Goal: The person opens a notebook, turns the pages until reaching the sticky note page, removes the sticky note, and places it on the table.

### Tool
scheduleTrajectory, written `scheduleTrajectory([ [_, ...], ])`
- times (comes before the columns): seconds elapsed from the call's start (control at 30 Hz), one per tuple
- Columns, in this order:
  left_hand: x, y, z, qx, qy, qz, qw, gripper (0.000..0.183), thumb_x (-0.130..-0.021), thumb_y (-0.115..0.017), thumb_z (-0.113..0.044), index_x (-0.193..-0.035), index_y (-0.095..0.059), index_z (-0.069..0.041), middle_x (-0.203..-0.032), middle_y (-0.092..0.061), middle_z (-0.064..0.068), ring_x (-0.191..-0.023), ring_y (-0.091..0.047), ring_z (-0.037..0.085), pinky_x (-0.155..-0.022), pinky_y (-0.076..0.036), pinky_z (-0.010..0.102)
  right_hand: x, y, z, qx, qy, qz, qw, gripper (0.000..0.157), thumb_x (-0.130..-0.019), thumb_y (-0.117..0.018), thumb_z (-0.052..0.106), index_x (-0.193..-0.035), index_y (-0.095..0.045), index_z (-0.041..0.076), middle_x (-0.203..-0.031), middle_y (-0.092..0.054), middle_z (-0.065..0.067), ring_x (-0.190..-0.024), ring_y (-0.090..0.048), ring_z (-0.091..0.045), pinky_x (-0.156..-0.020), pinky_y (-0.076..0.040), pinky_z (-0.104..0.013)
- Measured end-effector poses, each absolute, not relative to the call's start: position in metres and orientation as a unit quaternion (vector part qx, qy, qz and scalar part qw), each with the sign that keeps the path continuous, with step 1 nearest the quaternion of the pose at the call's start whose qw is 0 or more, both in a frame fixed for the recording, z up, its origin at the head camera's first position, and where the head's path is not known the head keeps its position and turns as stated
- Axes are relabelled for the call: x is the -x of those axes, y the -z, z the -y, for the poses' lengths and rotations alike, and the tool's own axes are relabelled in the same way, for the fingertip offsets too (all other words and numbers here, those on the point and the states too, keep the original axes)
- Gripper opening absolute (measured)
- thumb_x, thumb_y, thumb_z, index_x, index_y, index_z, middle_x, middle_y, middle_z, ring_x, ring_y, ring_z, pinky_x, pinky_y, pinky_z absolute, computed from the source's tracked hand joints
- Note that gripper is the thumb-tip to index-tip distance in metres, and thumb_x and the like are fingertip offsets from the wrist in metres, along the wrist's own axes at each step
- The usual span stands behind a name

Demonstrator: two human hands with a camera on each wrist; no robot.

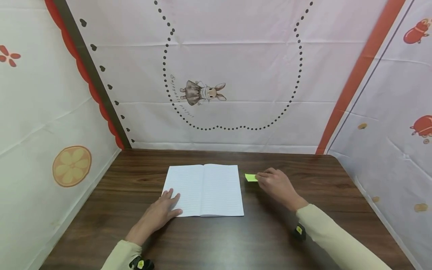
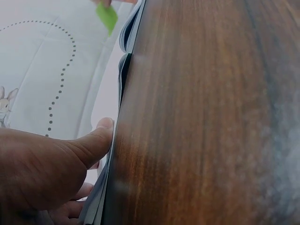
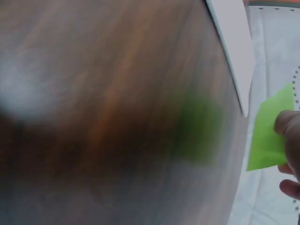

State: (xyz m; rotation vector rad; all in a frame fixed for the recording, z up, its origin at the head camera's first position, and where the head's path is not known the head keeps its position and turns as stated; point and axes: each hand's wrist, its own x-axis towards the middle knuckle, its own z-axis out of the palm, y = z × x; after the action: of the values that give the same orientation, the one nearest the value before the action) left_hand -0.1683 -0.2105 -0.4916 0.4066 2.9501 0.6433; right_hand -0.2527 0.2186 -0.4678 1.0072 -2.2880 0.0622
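Observation:
An open lined notebook [image 1: 221, 191] lies on the dark wood table, its blank pages facing up. My left hand [image 1: 160, 212] rests with spread fingers on the lower left corner of the left page; in the left wrist view its thumb [image 2: 99, 140] lies along the notebook's near edge. To the right of the notebook, my right hand [image 1: 277, 187] pinches a bright green sticky note [image 1: 250, 177] between thumb and fingers. The right wrist view shows the note [image 3: 267, 133] held above the tabletop, with a blurred green reflection on the wood beneath it.
The wood table [image 1: 135, 187] runs back to a white printed cloth wall [image 1: 236, 75] with a rabbit drawing. More printed cloth stands along the left side [image 1: 33, 112] and the right side [image 1: 398, 112]. Both wrists carry dark strapped devices, such as the right one [image 1: 299, 231].

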Motion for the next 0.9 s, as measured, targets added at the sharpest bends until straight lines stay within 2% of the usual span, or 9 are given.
scheduleTrajectory([
  [0.3,0.169,0.492,0.213,-0.131,-0.216,-0.966,0.050,0.064,-0.096,-0.069,-0.037,-0.145,-0.054,0.001,-0.158,-0.034,0.033,-0.147,-0.031,0.051,-0.113,-0.031,0.067,0.248,0.483,-0.226,-0.374,-0.021,0.887,0.271,0.014,-0.082,-0.082,0.005,-0.096,-0.080,0.009,-0.099,-0.079,-0.008,-0.084,-0.070,-0.026,-0.062,-0.056,-0.036],
  [0.43,0.168,0.493,0.213,-0.131,-0.218,-0.966,0.049,0.064,-0.096,-0.070,-0.037,-0.145,-0.054,0.001,-0.158,-0.033,0.032,-0.147,-0.030,0.051,-0.113,-0.031,0.068,0.246,0.486,-0.226,-0.368,-0.033,0.898,0.239,0.014,-0.083,-0.079,0.007,-0.097,-0.079,0.008,-0.102,-0.079,-0.009,-0.086,-0.070,-0.028,-0.065,-0.057,-0.040],
  [0.53,0.168,0.493,0.212,-0.129,-0.215,-0.967,0.052,0.064,-0.095,-0.070,-0.037,-0.145,-0.054,0.001,-0.158,-0.034,0.032,-0.147,-0.031,0.051,-0.113,-0.031,0.068,0.243,0.488,-0.225,-0.351,-0.036,0.914,0.199,0.020,-0.087,-0.076,0.020,-0.102,-0.079,0.007,-0.107,-0.078,-0.010,-0.093,-0.070,-0.031,-0.074,-0.058,-0.046],
  [0.7,0.168,0.493,0.212,-0.131,-0.217,-0.966,0.054,0.065,-0.095,-0.070,-0.038,-0.145,-0.055,0.001,-0.158,-0.034,0.032,-0.147,-0.031,0.051,-0.113,-0.031,0.067,0.240,0.492,-0.224,-0.318,-0.033,0.939,0.130,0.047,-0.097,-0.062,0.049,-0.111,-0.078,0.007,-0.117,-0.075,-0.011,-0.108,-0.069,-0.034,-0.091,-0.056,-0.051],
  [0.9,0.168,0.493,0.214,-0.130,-0.220,-0.966,0.052,0.064,-0.096,-0.070,-0.037,-0.145,-0.054,0.001,-0.158,-0.033,0.032,-0.147,-0.030,0.051,-0.113,-0.031,0.069,0.233,0.494,-0.222,-0.289,-0.062,0.950,0.099,0.052,-0.100,-0.058,0.050,-0.122,-0.074,0.006,-0.126,-0.071,-0.014,-0.117,-0.066,-0.038,-0.099,-0.052,-0.055],
])
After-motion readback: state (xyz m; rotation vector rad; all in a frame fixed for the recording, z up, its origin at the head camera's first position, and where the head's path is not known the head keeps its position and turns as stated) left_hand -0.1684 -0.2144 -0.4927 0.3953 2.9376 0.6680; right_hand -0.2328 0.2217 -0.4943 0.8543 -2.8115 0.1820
